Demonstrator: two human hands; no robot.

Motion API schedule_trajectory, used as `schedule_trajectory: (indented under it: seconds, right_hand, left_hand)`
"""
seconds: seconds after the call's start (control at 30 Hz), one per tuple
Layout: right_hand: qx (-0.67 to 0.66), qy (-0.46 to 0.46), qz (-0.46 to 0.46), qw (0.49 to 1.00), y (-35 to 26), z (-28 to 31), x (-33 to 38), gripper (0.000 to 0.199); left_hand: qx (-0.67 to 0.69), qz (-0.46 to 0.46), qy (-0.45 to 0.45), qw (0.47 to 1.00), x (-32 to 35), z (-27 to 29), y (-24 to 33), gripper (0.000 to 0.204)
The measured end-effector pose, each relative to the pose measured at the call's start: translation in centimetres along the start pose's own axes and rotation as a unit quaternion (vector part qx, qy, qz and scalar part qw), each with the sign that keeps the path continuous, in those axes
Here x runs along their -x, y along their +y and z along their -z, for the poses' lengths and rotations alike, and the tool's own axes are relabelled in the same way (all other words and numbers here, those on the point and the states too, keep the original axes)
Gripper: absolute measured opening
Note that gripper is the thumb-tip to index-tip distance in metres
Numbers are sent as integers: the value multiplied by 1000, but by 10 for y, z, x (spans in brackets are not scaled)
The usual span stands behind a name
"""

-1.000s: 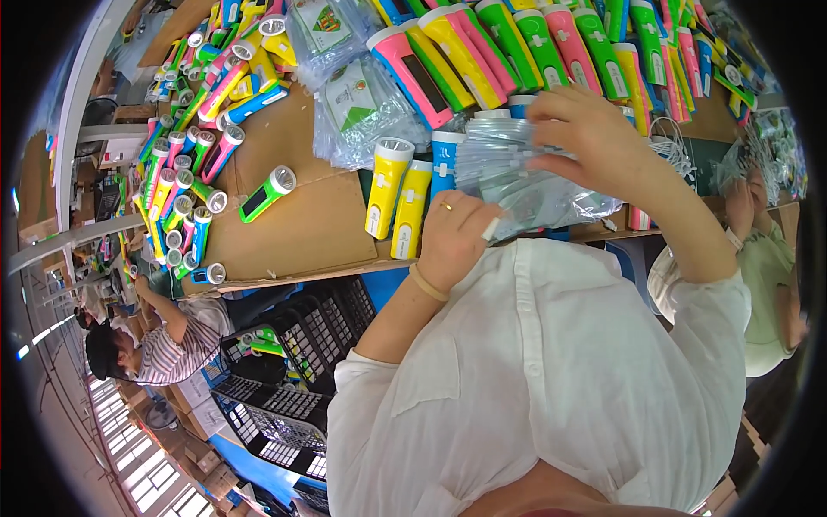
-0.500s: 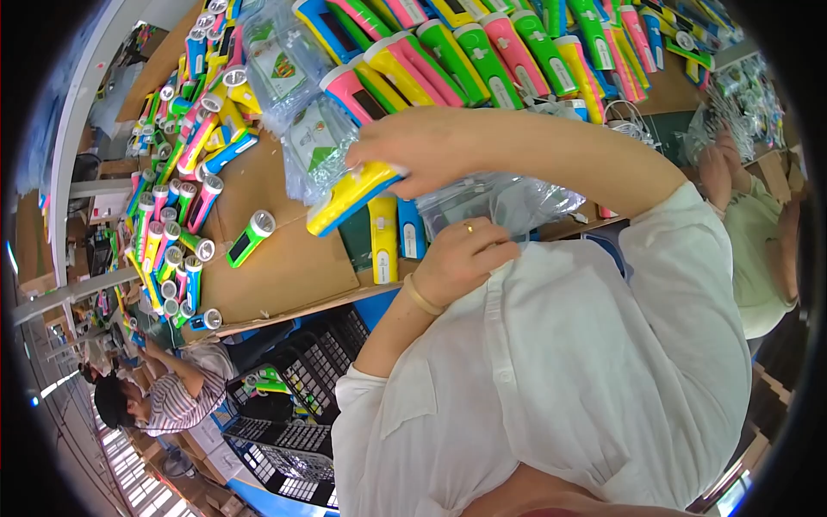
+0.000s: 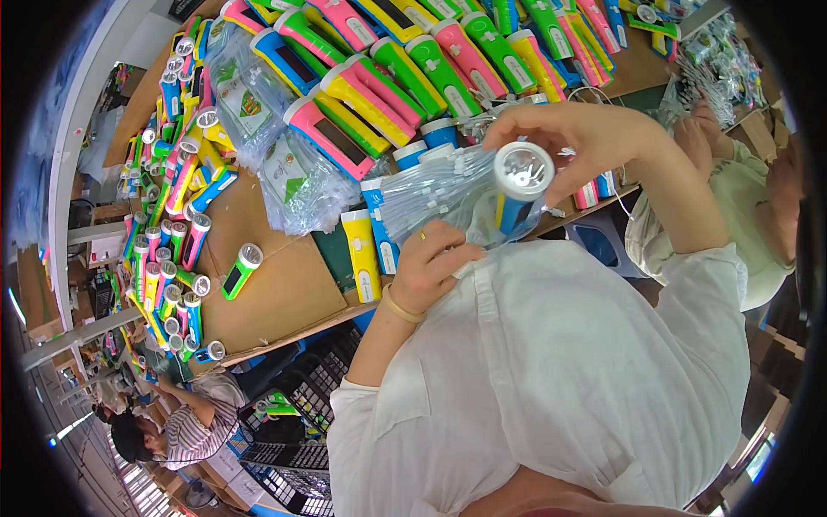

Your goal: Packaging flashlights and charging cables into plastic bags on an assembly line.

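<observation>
With our right hand (image 3: 594, 142) we are gripping a flashlight (image 3: 525, 170) between curled fingers (image 3: 517, 125), perhaps tilting its lens up for control; below-left of them, our left hand (image 3: 431, 269) is probably steadying clear bags (image 3: 431, 191), its pinch impossible to tell.

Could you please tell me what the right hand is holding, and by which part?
The right hand holds a blue-and-yellow flashlight by its lamp end.
</observation>
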State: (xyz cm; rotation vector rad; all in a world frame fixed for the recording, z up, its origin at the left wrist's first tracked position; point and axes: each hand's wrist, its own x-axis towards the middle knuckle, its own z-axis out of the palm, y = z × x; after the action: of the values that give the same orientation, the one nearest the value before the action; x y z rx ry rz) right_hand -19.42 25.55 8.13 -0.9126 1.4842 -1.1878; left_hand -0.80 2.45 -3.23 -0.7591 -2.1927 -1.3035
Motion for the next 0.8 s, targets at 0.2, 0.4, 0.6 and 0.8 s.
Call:
schedule_trajectory:
  seconds: [0.2,0.4,0.6,0.8]
  right_hand:
    - [175,-2,9,985,48,-46,-27,58]
    - [342,2,-2,940,30,-45,-13,44]
    - [429,-23,-23,903,39,-66,-21,27]
    - [365,-5,104,925,65,-58,-16,22]
  left_hand:
    - [-24,35,20,999,5,-1,9,30]
    - [2,94,53,994,18,12,5,25]
    - [29,72,18,997,2,8,1,24]
    - [0,51,-3,999,-14,13,-4,27]
